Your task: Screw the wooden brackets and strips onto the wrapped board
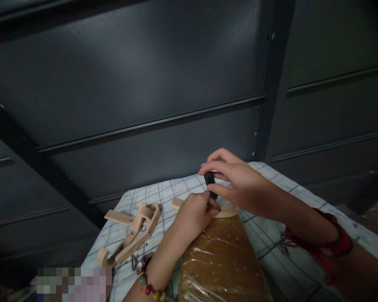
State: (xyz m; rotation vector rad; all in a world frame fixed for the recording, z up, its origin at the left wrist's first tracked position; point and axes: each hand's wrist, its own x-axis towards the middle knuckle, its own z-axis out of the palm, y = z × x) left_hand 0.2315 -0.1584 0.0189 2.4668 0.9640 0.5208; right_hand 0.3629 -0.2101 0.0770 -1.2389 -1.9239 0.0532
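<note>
My right hand (239, 180) pinches a small black tool (210, 183) upright, its tip pointing down at a light wooden piece (227, 211). My left hand (193, 216) is closed on the edge of that wooden piece, just left of the tool's tip. The piece lies at the far end of a brown block wrapped in clear plastic (222, 260). A beaded bracelet sits on my left wrist and red cord on my right.
A stack of curved, light wooden cut-outs (134, 235) lies to the left on the white checked cloth (271, 239). A few small dark bits lie near them. Dark grey metal panels (145, 84) rise close behind the table.
</note>
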